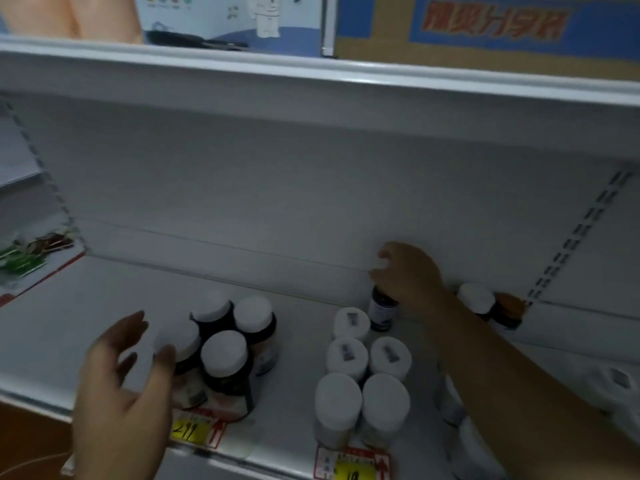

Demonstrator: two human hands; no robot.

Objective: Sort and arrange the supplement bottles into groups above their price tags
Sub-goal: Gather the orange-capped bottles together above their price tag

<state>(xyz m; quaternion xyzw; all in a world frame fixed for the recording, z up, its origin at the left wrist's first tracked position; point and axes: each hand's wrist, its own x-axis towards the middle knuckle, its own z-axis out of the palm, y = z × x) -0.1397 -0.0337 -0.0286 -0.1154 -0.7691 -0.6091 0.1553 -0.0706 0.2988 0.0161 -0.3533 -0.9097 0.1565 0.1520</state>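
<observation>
Head view: your right hand [408, 275] grips the cap of a dark bottle [381, 311] at the shelf [104, 327] back, behind the white-capped group [363, 379]. Left hand [121, 386] hovers, fingers [133, 329] spread and holding nothing, beside the dark-bottle group [225, 348] above its price tag [194, 429].

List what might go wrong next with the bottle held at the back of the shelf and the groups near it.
1. The right hand grips a small dark bottle by its cap, just behind the white-capped group; lowering it carelessly could topple those close-packed bottles.
2. The right forearm crosses over bottles at the right and could knock them.
3. The open left hand hovers beside the dark bottle group, whose front bottles stand near the shelf edge above the price tag.
</observation>
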